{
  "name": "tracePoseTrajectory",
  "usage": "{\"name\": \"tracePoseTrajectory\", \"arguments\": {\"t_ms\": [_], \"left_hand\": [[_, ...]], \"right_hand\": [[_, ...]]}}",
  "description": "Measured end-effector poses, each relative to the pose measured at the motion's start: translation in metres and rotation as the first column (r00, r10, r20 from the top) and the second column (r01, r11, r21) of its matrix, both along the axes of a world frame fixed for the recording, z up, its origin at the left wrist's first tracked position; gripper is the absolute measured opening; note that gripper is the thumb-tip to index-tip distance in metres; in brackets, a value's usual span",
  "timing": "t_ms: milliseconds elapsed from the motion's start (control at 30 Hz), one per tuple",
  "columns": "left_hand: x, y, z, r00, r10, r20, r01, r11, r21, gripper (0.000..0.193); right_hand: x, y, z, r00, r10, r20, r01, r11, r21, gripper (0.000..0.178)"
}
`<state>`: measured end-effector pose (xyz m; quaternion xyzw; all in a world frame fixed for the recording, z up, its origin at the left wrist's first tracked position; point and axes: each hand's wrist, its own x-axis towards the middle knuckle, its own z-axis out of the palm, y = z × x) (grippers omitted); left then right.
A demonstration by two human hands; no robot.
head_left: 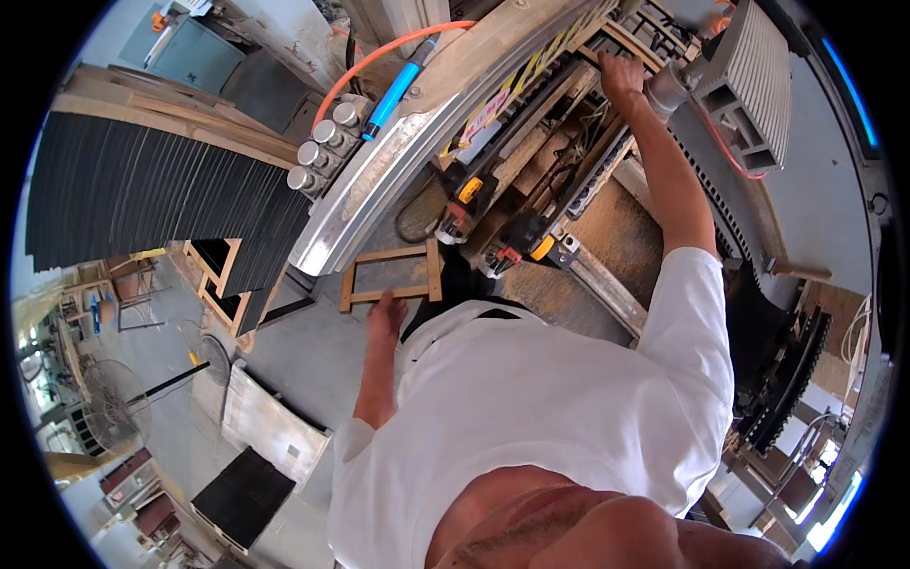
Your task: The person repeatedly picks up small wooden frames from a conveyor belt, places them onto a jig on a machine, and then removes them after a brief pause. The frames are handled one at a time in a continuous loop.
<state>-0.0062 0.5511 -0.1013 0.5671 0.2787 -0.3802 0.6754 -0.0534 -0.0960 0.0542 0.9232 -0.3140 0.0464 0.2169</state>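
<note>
My left hand [385, 315] grips the near bar of a small rectangular wooden frame [434, 269], holding it low beside my left leg. The frame's middle is open and the grey floor shows through it. Stretched far forward, my right hand [622, 80] is closed at the far end of a long machine bed. Wooden frame pieces [627, 44] lie right by its fingers. What those fingers grip, if anything, is hidden.
Two clamp units with yellow parts [470, 190] stand at the machine's near end, above sawdust [616, 237]. A metal-edged beam [370, 171] carries a blue air tool [396, 95] and an orange hose [360, 63]. Black panels [161, 190] are stacked left; a fan [214, 360] stands behind.
</note>
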Motion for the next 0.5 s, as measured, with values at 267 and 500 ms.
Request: {"name": "tracePoseTrajectory", "arguments": {"t_ms": [267, 500], "left_hand": [[-0.003, 0.035, -0.015, 0.997, 0.075, 0.004, -0.075, 0.997, 0.016, 0.024], [0.005, 0.092, -0.021, 0.981, 0.161, 0.108, -0.151, 0.984, -0.097, 0.019]], "right_hand": [[0.002, 0.009, 0.012, 1.000, -0.011, 0.025, 0.009, 0.999, 0.053, 0.020], [0.009, -0.005, 0.006, 0.982, -0.188, 0.025, 0.178, 0.960, 0.215, 0.022]]}}
